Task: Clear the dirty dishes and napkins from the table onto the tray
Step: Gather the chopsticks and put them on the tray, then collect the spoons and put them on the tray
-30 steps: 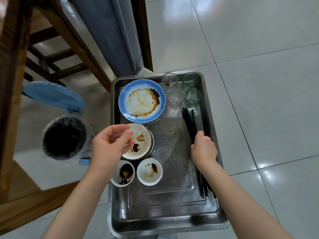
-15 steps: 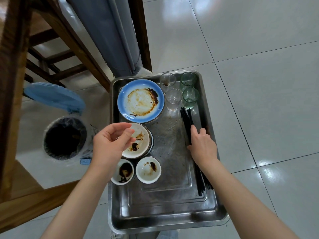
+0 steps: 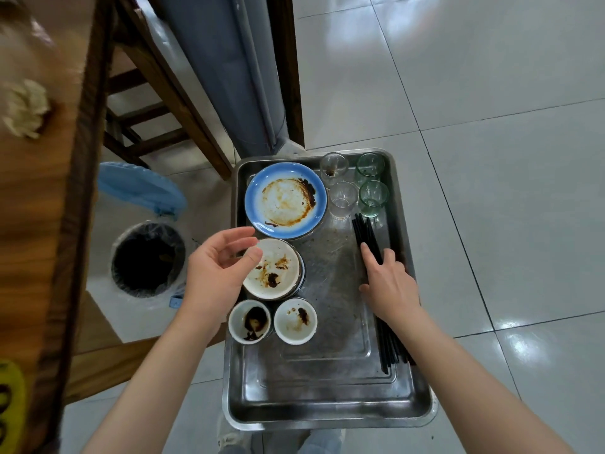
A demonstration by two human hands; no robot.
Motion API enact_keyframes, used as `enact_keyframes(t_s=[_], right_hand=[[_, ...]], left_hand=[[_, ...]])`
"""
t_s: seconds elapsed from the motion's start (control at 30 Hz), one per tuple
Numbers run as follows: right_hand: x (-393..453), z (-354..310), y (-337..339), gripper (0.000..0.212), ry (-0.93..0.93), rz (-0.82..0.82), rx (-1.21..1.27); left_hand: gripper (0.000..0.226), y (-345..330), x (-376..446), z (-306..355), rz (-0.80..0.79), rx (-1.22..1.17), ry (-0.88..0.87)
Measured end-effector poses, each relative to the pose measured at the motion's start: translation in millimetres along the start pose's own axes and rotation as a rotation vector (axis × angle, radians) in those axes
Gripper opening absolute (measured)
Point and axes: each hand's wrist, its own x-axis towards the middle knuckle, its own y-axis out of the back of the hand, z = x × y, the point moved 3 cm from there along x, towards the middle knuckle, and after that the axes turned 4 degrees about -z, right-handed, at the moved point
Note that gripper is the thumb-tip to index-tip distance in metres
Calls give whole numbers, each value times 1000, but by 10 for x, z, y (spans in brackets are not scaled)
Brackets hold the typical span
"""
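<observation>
The right hand (image 3: 389, 286) lies flat with its fingers straight on the bundle of black chopsticks (image 3: 368, 234) along the right side of the steel tray (image 3: 327, 404); nothing is clasped, the grip is apart and simply pressing down. The chopsticks run out from under the palm both ways, toward the four glasses (image 3: 355, 181) beyond the fingertips and back toward the wrist.

The left hand (image 3: 216, 273) hovers with loosely curled fingers and the thumb near the forefinger, holding nothing, its grip relaxed and apart. Just beside its thumb, to the right, sits a stack of stained white bowls (image 3: 273, 270). Beyond its fingertips is the blue-rimmed plate (image 3: 285, 200) smeared with brown sauce. Below the wrist side stand two small sauce dishes (image 3: 272, 321), side by side and touching or nearly so.

Left of that hand, on the floor, is a bin lined with a plastic bag (image 3: 147, 258), its blue lid (image 3: 140, 188) beyond it. Far left, on the wooden surface (image 3: 39, 198), a crumpled napkin (image 3: 26, 108) still waits, well apart from both hands
</observation>
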Motion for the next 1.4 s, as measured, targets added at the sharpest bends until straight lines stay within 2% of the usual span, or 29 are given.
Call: enact_keyframes(t_s=[0.27,0.43,0.6,0.73,1.03,1.23,1.4], right_hand=[[-501,-392,921,70,136,54,173],[-970,-849,1630,63,271,96,263],[-1427,-1411,2124,58,408,95,266],[-1767,-2082,2405,59,505,82,157],[-2340,-3768,2368,58,603,80,128],[-2424,-4637,2133,55,489,94,174],[-2311,-5141,1991,55,383,87,185]], left_hand=[[54,364,-356,669,-25,52,-3],[72,927,-812,1077,-37,90,34],[79,1660,-1346,1211,67,67,88],[81,2383,-1748,1246,231,33,103],[80,4065,-2044,1057,347,45,112],[79,4935,-1818,863,286,83,104],[77,5351,-1429,799,210,163,65]])
